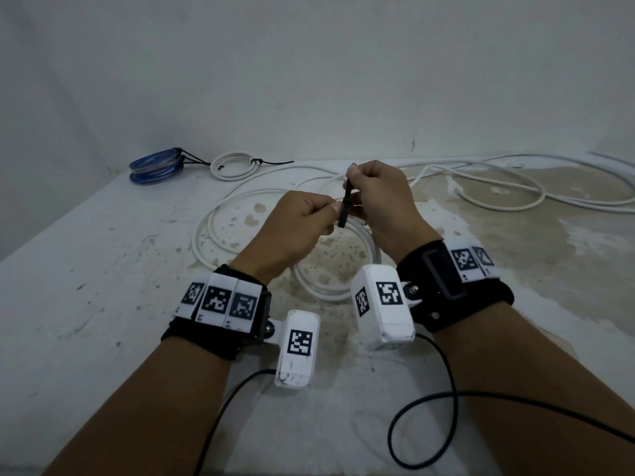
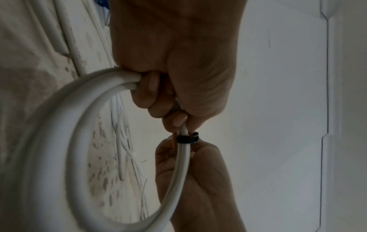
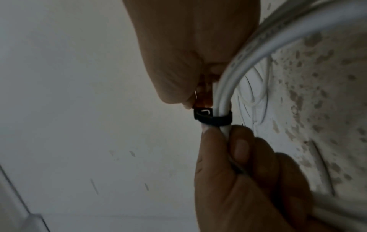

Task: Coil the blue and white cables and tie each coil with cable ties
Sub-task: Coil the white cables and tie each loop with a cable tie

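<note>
No readable text, brand or number anywhere. Only black-and-white square fiducial markers: on the left wristband (image 1: 216,300) lower centre, the right wristband (image 1: 470,261) at right, and both white camera housings (image 1: 299,345) (image 1: 381,300). Cable lettering in the right wrist view is too blurred.

White cable coil (image 1: 336,269), black cable tie (image 1: 345,207), blue coil (image 1: 156,165)

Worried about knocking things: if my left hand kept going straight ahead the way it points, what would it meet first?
Probably the right hand, just beyond the black cable tie the left hand faces; depth is uncertain.
</note>
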Available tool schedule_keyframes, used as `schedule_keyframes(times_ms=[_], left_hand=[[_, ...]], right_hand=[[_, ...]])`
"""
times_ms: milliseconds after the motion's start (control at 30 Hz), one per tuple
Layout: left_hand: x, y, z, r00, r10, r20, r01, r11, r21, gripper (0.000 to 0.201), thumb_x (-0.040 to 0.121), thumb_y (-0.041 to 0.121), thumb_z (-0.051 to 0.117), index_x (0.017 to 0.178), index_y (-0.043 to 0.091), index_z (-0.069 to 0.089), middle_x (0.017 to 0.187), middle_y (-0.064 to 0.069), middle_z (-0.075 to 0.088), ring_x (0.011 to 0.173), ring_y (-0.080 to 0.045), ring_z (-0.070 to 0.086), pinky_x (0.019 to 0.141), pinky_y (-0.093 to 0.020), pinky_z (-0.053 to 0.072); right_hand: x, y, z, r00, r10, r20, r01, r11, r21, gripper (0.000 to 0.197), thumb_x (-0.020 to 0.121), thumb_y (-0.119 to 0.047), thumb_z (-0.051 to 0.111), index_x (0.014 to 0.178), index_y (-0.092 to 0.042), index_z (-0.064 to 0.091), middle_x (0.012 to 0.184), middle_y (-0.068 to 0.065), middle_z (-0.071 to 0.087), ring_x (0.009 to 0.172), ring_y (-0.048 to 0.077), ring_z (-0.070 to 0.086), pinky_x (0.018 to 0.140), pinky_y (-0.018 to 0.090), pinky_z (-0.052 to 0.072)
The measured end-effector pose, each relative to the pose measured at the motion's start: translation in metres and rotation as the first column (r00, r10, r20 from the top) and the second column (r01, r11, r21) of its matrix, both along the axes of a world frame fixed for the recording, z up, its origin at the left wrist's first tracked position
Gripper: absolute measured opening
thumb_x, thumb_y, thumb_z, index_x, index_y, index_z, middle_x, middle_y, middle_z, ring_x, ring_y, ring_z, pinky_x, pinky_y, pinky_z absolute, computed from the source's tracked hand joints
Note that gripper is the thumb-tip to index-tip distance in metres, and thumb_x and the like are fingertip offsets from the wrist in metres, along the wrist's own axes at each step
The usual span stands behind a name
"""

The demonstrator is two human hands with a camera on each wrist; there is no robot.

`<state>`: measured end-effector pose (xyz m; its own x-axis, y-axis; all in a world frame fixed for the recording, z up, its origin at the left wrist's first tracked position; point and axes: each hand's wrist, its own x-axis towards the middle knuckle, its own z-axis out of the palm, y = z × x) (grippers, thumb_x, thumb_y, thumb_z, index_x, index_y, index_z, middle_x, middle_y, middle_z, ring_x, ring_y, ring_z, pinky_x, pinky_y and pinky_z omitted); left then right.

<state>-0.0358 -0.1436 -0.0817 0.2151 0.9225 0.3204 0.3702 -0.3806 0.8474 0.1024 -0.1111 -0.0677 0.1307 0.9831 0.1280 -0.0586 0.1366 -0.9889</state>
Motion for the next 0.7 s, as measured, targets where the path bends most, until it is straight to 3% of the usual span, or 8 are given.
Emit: schedule_keyframes(times_ms=[100,167,233,333,400,533,633,700], left_hand=[[-0.002,0.002,-0.001,0.993,0.071,0.098,-0.060,0.992,-0.111,0.032,0.100,0.021,0.052,0.087,-0.003,0.070,0.048,0.011,0.044,0.040,-0.005,0.031,0.042,-0.018,0.025],[-0.004,0.004,-0.001,0.982,0.126,0.144,-0.097,0.977,-0.188,0.037,0.099,0.025,0.053,0.087,-0.007,0.066,0.052,0.005,0.042,0.043,-0.011,0.023,0.046,-0.023,0.016],[-0.004,0.005,-0.003,0.975,0.158,0.154,-0.117,0.962,-0.246,0.034,0.099,0.026,0.053,0.081,-0.001,0.064,0.055,0.001,0.040,0.045,-0.013,0.020,0.046,-0.025,0.014],[-0.005,0.005,-0.002,0.960,0.196,0.199,-0.120,0.933,-0.339,0.031,0.098,0.022,0.053,0.069,0.011,0.051,0.055,0.000,0.037,0.043,-0.011,0.019,0.042,-0.020,0.014],[-0.006,0.005,-0.002,0.944,0.215,0.250,-0.107,0.917,-0.385,0.034,0.098,0.019,0.052,0.065,0.016,0.047,0.055,0.001,0.036,0.041,-0.010,0.019,0.040,-0.019,0.014],[-0.005,0.002,-0.002,0.963,0.196,0.183,-0.134,0.944,-0.302,0.029,0.099,0.020,0.049,0.074,0.010,0.061,0.057,0.000,0.039,0.042,-0.011,0.021,0.042,-0.021,0.015],[0.001,-0.002,0.001,0.979,0.137,0.152,-0.107,0.976,-0.192,0.028,0.101,0.016,0.046,0.098,0.008,0.072,0.048,0.012,0.046,0.040,-0.006,0.028,0.040,-0.018,0.021],[0.003,-0.005,0.004,0.988,0.098,0.123,-0.085,0.990,-0.110,0.029,0.102,0.014,0.044,0.104,0.007,0.072,0.045,0.015,0.050,0.039,-0.002,0.035,0.041,-0.010,0.027]], right_hand=[[0.003,-0.003,0.002,0.991,0.110,0.082,-0.110,0.994,0.000,0.023,0.095,-0.019,0.062,0.079,-0.005,0.063,0.060,-0.002,0.057,0.052,0.012,0.050,0.051,0.024,0.045],[0.002,-0.004,0.001,0.965,0.135,0.226,-0.145,0.989,0.027,0.024,0.093,-0.018,0.065,0.083,0.004,0.065,0.067,0.002,0.061,0.056,0.011,0.053,0.053,0.022,0.043],[0.000,-0.003,-0.003,0.935,0.079,0.347,-0.120,0.988,0.097,0.025,0.091,-0.016,0.066,0.083,0.007,0.063,0.074,0.010,0.065,0.064,0.016,0.057,0.060,0.029,0.047],[-0.004,-0.003,-0.004,0.889,-0.032,0.457,-0.085,0.969,0.231,0.022,0.090,-0.018,0.067,0.075,-0.003,0.061,0.077,0.018,0.068,0.069,0.030,0.060,0.070,0.038,0.051],[-0.005,-0.003,-0.003,0.841,-0.095,0.533,-0.083,0.950,0.300,0.022,0.090,-0.019,0.066,0.072,-0.011,0.057,0.074,0.016,0.067,0.066,0.027,0.057,0.068,0.037,0.048],[-0.008,0.000,-0.004,0.784,-0.148,0.603,-0.072,0.943,0.326,0.020,0.092,-0.022,0.062,0.076,-0.016,0.053,0.076,0.008,0.069,0.075,0.026,0.065,0.072,0.040,0.052],[-0.006,0.001,-0.005,0.793,-0.152,0.590,-0.029,0.958,0.286,0.019,0.094,-0.022,0.059,0.078,-0.017,0.051,0.074,0.004,0.064,0.077,0.027,0.067,0.071,0.041,0.055],[-0.005,0.000,-0.003,0.844,-0.109,0.525,-0.018,0.973,0.231,0.017,0.097,-0.019,0.056,0.081,-0.014,0.051,0.079,0.008,0.065,0.070,0.029,0.069,0.062,0.043,0.059]])
